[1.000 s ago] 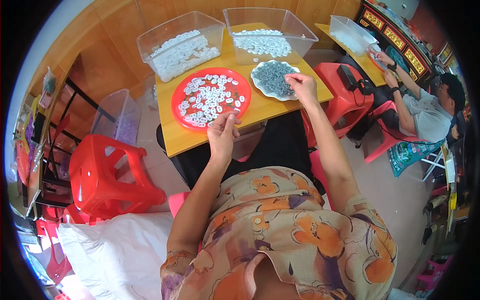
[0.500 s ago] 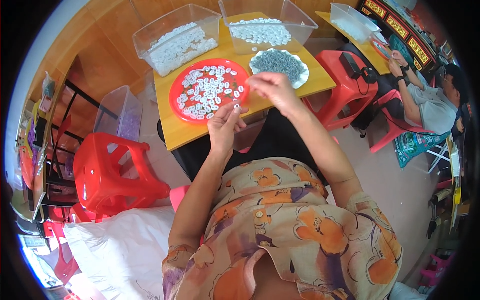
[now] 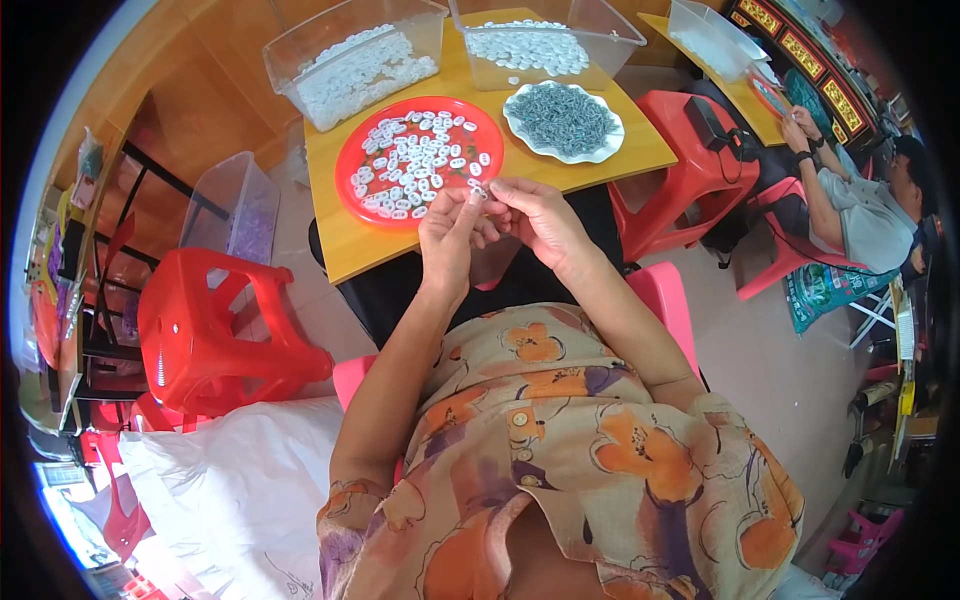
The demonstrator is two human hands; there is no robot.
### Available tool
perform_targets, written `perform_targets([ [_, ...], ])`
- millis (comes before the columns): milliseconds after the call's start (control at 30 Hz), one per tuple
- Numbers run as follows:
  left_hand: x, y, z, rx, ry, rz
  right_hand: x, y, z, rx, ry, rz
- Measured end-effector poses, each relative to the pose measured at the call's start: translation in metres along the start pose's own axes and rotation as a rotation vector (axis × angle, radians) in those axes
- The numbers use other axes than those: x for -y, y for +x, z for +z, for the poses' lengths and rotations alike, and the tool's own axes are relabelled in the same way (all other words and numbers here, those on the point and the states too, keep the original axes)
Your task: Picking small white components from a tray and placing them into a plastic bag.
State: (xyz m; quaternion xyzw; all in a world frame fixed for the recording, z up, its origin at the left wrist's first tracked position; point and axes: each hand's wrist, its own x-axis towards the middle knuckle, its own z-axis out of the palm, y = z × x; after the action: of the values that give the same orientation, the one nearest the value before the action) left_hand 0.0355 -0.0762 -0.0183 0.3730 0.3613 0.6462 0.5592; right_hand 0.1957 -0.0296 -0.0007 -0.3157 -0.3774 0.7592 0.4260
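Between thumb and fingers, my left hand [image 3: 450, 235] pinches a small white oval piece [image 3: 477, 186] at the table's near edge. My right hand [image 3: 545, 222] meets it there, thumb and forefinger closed at the piece; whatever small part they grip is too tiny to make out. Just beyond the hands lies a round red tray [image 3: 348, 190], with many white oval pieces [image 3: 415, 155] spread over it, each showing dark holes. Right of the tray is a white scalloped plate [image 3: 608, 148] heaped with small grey metal parts [image 3: 562, 117].
Two clear plastic bins [image 3: 290, 85] [image 3: 610, 50] of white pieces stand at the back of the yellow table [image 3: 350, 255]. Red stools flank it, one at left [image 3: 215, 330], one at right [image 3: 675, 190] carrying a black box. Another person [image 3: 850, 200] sits working at far right.
My right hand has come down and left from beside the plate to meet my left hand at the white piece. The view has shifted slightly.
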Motion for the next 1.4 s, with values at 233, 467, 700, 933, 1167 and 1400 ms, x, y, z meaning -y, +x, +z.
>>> perform_targets([
  [233,-0.002,-0.002,0.005,-0.009,0.0,-0.008,-0.002,-0.005,0.001,0.04,0.062,0.014],
  [467,-0.004,-0.003,0.006,-0.008,0.009,-0.009,-0.01,-0.007,0.01,-0.037,0.091,-0.041],
  [700,-0.006,-0.003,0.006,-0.005,0.017,-0.009,-0.011,-0.005,0.006,-0.019,0.089,-0.04],
  [933,-0.003,-0.002,0.004,-0.002,-0.025,-0.017,-0.011,-0.005,0.004,0.026,0.132,0.005],
  [1167,-0.003,-0.003,0.004,-0.014,-0.014,-0.023,-0.008,-0.008,0.006,0.025,0.137,0.014],
  [1400,-0.002,-0.002,0.003,-0.014,0.009,-0.025,-0.011,-0.006,0.006,-0.023,0.008,-0.051],
])
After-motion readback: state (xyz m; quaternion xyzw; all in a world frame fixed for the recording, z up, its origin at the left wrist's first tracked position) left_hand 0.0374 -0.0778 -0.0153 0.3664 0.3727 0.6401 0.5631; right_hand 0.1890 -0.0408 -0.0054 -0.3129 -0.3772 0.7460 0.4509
